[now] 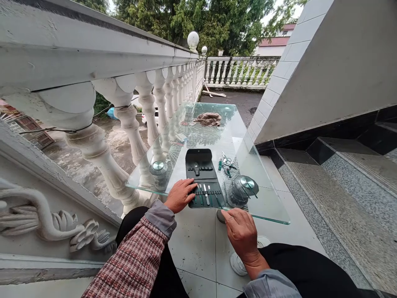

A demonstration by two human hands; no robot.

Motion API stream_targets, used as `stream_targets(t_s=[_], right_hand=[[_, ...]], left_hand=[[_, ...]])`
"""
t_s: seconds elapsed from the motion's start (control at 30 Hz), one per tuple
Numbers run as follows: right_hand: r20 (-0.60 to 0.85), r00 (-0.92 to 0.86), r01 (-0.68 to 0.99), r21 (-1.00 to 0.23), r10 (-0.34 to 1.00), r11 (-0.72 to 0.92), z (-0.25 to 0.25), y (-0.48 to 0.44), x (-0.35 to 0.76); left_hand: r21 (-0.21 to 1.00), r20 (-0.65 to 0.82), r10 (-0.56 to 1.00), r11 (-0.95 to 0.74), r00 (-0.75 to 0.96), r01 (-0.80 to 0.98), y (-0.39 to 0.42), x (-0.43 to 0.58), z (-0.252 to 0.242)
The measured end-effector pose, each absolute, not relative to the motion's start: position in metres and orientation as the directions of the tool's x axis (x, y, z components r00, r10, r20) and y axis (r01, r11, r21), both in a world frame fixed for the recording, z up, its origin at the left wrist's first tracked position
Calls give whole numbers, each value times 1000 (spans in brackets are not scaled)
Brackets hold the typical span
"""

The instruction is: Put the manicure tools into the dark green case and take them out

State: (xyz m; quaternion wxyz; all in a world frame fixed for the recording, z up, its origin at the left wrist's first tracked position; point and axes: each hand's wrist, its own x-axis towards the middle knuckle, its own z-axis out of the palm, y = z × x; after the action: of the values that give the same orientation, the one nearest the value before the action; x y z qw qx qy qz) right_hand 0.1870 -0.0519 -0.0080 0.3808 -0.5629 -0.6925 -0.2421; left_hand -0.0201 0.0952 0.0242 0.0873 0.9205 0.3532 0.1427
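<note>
A black manicure case lies unfolded on the glass table, its lower panel holding several slim tools with green handles in elastic loops. A silver nail file stands out among them. My left hand lies with fingers stretched over the case's left edge. At the lower right corner, my right hand pinches the end of a slim green tool that slants onto the loops. Right of the case sit small scissors, a green nail clipper and other dark tools in a loose pile.
A brown cloth lies crumpled toward the table's far end, with a small packet nearer on the left. Round metal table supports show at the near corners. A white balustrade runs along the left; stone steps rise at right.
</note>
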Motion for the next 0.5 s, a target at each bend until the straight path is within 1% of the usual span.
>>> stream_targets(t_s=[0.3, 0.5], right_hand=[[775, -78, 983, -47, 627, 180, -4, -53, 180], [773, -28, 993, -54, 634, 109, 1, -53, 180]], left_hand=[[267, 210, 672, -738, 710, 620, 96, -20, 22], [267, 216, 671, -739, 709, 618, 96, -20, 22]])
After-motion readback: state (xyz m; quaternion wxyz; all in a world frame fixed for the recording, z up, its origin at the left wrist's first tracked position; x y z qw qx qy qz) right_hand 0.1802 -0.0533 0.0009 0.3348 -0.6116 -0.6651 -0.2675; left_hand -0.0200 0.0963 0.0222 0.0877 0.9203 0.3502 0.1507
